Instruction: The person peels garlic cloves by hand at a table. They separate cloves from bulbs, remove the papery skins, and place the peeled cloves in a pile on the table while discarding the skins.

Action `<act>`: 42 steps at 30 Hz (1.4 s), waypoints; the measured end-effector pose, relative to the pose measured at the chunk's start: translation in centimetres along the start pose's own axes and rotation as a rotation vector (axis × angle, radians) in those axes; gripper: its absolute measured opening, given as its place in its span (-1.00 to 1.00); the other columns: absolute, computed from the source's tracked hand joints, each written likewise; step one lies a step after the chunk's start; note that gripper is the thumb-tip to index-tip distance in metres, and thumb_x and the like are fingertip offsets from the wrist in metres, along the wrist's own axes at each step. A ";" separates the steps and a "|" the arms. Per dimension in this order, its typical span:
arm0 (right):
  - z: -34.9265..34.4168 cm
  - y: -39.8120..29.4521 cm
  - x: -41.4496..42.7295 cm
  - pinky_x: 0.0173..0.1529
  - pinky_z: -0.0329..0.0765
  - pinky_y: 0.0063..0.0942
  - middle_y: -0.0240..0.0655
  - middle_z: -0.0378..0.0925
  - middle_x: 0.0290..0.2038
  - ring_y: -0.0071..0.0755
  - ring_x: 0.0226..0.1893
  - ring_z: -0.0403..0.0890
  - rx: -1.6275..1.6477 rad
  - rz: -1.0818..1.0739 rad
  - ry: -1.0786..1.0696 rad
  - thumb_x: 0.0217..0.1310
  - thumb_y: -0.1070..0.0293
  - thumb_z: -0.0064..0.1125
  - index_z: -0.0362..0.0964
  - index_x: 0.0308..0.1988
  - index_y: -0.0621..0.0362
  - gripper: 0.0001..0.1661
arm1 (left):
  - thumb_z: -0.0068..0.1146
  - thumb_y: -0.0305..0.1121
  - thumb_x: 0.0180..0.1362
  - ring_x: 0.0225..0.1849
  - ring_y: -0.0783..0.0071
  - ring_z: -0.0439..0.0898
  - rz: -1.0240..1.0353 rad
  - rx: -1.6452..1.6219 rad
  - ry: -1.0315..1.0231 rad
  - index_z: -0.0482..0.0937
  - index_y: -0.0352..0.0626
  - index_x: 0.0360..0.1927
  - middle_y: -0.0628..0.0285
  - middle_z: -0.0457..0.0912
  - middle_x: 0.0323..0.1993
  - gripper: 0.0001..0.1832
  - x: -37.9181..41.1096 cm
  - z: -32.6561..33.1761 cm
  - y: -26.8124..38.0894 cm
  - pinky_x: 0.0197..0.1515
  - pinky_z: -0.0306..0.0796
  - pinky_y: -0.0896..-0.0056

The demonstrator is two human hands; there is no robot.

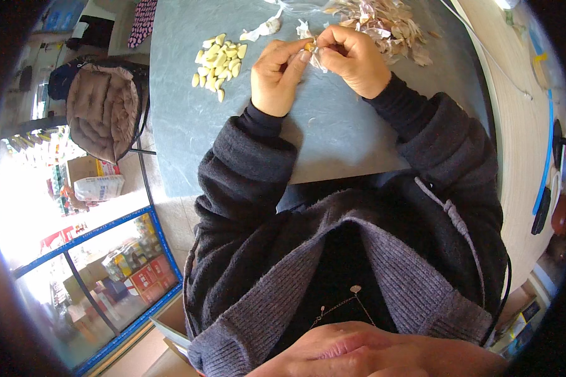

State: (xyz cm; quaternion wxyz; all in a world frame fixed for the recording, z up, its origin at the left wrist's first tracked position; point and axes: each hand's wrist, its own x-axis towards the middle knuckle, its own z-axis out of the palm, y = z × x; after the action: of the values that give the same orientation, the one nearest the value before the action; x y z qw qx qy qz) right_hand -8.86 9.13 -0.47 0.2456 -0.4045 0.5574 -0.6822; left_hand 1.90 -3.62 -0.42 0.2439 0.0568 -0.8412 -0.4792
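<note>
Between the fingertips of both hands sits a small garlic clove (310, 46), with whitish papery skin about it. My left hand (279, 70) pinches it with thumb and forefinger. From the other side, my right hand (353, 56) grips the clove's skin at its edge, its fingers curled. To the left on the grey table (344, 127) lies a heap of peeled garlic cloves (218, 61). A partly peeled garlic bulb (269, 27) rests beyond my left hand. Past my right hand is a large pile of garlic skins (387, 26).
Clear plastic film (302, 5) lies at the table's far edge. A pale wooden counter (519, 188) with a white cable (504, 77) borders the right. At left stand a padded brown chair (104, 108) and a blue-framed glass case (108, 264) holding boxes.
</note>
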 end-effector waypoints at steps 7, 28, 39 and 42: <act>0.3 -0.6 -0.3 -0.52 0.31 -0.63 -0.45 0.34 -0.63 -0.67 -0.63 0.32 -0.168 -0.060 -0.042 -0.03 0.46 0.05 0.31 -0.48 0.23 -0.90 | -0.04 -0.40 0.18 -0.57 0.69 0.36 -0.138 -0.486 0.016 0.48 -0.30 -0.18 0.35 0.47 -0.51 -0.79 -0.1 0.9 0.0 -0.53 0.28 0.67; -1.0 0.8 0.8 -0.44 0.41 -0.62 -0.39 0.46 -0.53 -0.63 -0.55 0.44 -0.214 -0.071 0.114 -0.01 0.41 0.10 0.39 -0.36 0.26 -0.83 | -0.10 -0.50 0.18 -0.35 0.53 0.57 -0.255 -1.131 0.155 0.43 -0.28 -0.21 0.22 0.55 -0.35 -0.86 0.8 -1.5 -1.7 -0.24 0.53 0.57; 0.0 0.0 0.0 -0.52 0.33 -0.56 -0.30 0.43 -0.60 -0.54 -0.63 0.40 -0.302 -0.153 0.043 0.03 0.41 0.06 0.41 -0.43 0.29 -0.85 | -0.09 -0.50 0.18 -0.36 0.60 0.49 -0.078 -0.373 0.058 0.41 -0.34 -0.08 0.28 0.50 -0.40 -0.76 -0.3 0.0 0.5 -0.26 0.41 0.59; 0.0 -0.4 -0.1 -0.54 0.32 -0.55 -0.31 0.41 -0.63 -0.55 -0.63 0.39 -0.302 -0.105 0.030 0.02 0.42 0.04 0.40 -0.46 0.29 -0.86 | -0.11 -0.48 0.20 -0.38 0.60 0.49 -0.066 -0.326 0.024 0.42 -0.34 -0.10 0.28 0.50 -0.41 -0.77 -0.3 -0.1 0.4 -0.29 0.41 0.60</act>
State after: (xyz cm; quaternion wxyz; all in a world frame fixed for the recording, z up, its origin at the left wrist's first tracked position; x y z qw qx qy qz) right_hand -8.78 9.27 -0.10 0.1376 -0.4554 0.6354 -0.6083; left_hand 2.21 -3.36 -0.11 0.2440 0.0501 -0.7470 -0.6164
